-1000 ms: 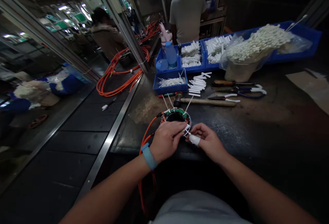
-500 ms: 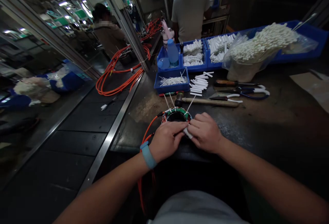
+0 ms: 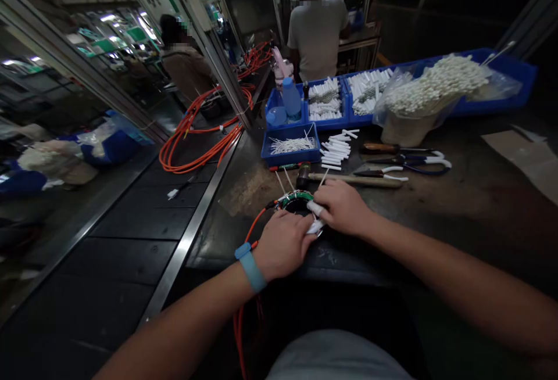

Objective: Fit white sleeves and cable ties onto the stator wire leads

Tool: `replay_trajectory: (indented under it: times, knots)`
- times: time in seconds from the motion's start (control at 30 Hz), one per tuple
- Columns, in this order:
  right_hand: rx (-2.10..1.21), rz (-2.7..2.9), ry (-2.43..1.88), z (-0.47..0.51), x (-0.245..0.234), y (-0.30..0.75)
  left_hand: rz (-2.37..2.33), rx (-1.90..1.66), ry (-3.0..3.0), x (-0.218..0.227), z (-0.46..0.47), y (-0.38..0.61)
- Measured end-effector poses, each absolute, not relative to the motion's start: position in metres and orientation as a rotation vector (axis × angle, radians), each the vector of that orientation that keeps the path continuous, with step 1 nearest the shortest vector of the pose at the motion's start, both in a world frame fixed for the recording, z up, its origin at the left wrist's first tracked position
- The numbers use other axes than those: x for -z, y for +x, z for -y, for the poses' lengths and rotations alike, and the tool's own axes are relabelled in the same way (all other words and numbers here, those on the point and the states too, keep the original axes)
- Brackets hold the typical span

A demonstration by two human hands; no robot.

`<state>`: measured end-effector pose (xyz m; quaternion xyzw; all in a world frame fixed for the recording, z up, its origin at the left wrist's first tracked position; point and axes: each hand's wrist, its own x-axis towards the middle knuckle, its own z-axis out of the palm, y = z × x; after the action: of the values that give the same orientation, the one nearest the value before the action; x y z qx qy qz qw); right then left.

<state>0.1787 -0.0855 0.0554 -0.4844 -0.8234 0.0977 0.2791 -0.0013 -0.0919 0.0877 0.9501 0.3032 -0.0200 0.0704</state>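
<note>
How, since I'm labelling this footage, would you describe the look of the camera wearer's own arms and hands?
The left hand is gloveless, with a light-blue wristband bearing a stronger blue piece on top. The right hand is gloveless too, its wrist without a band; a white wrap covers what looks like its thumb. Neither forearm shows a sleeve.

Shiny metal trim [image 3: 185, 246] borders the scuffed, dark worktop [image 3: 414, 211] along its left edge, with smooth, plastic-looking orange leads [image 3: 254, 221] by the near left corner, a matt wooden hammer handle [image 3: 366, 181], a blue plastic tray [image 3: 292, 157], and dull, paper-like brown sheeting [image 3: 523, 153] rightward.
</note>
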Motion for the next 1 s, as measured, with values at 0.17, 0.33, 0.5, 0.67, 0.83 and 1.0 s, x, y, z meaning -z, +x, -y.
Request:
replay_trajectory:
  times: [0.17,0.33,0.5,0.67,0.83,1.0]
  knots:
    - [-0.732,2.080,-1.313,0.098,-0.058,0.181,-0.989,-0.071,2.837,-0.084,0.090,-0.009]
    - [-0.863,2.142,-1.356,0.090,-0.074,0.183,-0.946,-0.087,2.881,-0.079,0.087,-0.013]
    - [-0.882,2.301,-1.315,0.084,-0.081,0.186,-0.944,-0.094,2.870,-0.073,0.086,-0.014]
    - [-0.639,2.399,-1.102,0.088,-0.076,0.189,-0.940,-0.147,2.842,-0.067,0.085,-0.014]
    - [-0.231,2.609,-1.102,0.084,-0.068,0.183,-0.937,-0.315,2.820,-0.059,0.083,-0.016]
    - [-0.130,2.612,-1.223,0.075,-0.059,0.171,-0.864,-0.498,2.754,-0.054,0.079,-0.016]
